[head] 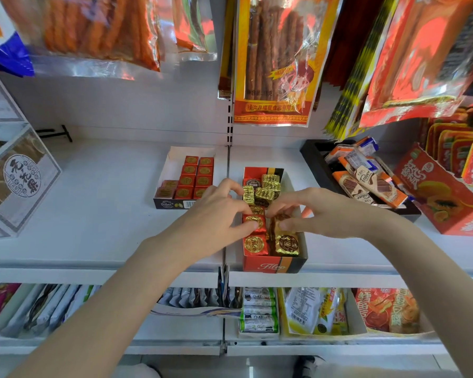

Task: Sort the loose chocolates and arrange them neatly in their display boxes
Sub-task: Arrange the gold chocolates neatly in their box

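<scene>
Item, far left of the white metal shelf (pixel 107 186): a grey-and-white printed carton with a round seal (pixel 17 181). Not part of my job.

Item, centre-left: a shallow white-lined display box of red foil squares (pixel 185 181), its rows near enough orderly, one piece lying flat at the front left.

Item, my left hand (pixel 216 214): fingers curled, the tips pinching or pressing a red-wrapped chocolate with a gold seal (pixel 254 222); I cannot tell which.

Item, centre: the red-and-black cardboard display box (pixel 273 264) at the shelf's front edge, holding red pieces along its left side and gold foil chocolates (pixel 265 190) jumbled at the back.

Item, my right hand (pixel 320 214): fingers bent down onto a gold-wrapped chocolate (pixel 280 223) in the right column; the grip looks like a light pinch.

Handling note, my judgement: seat each piece flat, seal upward, red kept left and gold right, and square the near rows before I reach for the jumble behind.

Item, right: a black tray of orange-and-white wafer bars (pixel 366 178), then an orange printed carton (pixel 443 203).
</scene>
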A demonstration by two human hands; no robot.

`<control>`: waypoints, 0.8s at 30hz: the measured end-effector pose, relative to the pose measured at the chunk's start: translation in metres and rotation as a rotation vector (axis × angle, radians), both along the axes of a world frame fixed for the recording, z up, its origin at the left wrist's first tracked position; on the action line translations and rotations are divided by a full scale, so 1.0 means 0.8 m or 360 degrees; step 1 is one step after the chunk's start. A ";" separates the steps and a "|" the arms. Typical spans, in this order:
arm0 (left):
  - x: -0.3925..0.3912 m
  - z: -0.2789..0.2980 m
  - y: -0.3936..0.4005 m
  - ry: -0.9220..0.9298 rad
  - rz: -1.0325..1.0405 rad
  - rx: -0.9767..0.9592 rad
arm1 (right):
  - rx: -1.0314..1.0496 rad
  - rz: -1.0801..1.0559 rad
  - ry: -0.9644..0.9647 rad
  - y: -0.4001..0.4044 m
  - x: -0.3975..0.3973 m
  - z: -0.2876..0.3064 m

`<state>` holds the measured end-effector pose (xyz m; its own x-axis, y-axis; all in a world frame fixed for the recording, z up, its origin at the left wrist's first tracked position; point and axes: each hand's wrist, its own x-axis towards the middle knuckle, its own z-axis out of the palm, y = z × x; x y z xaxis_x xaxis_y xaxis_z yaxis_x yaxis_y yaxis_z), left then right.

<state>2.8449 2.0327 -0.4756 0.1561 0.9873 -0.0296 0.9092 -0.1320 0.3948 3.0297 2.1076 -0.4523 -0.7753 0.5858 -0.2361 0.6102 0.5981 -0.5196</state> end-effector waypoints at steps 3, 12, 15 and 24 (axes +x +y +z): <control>0.000 0.001 0.000 0.0000 -0.0003 -0.0001 | -0.0016 -0.0018 0.0069 -0.001 0.003 0.004; 0.001 0.000 0.000 0.0009 -0.0003 -0.0003 | 0.0081 0.0010 -0.0025 -0.002 -0.004 -0.001; 0.001 0.000 0.000 0.0005 -0.0004 -0.0006 | 0.0058 0.0011 -0.0012 -0.002 -0.004 -0.002; -0.002 -0.002 0.001 -0.0014 -0.0018 -0.0011 | 0.0601 -0.0328 0.0278 0.011 -0.006 -0.002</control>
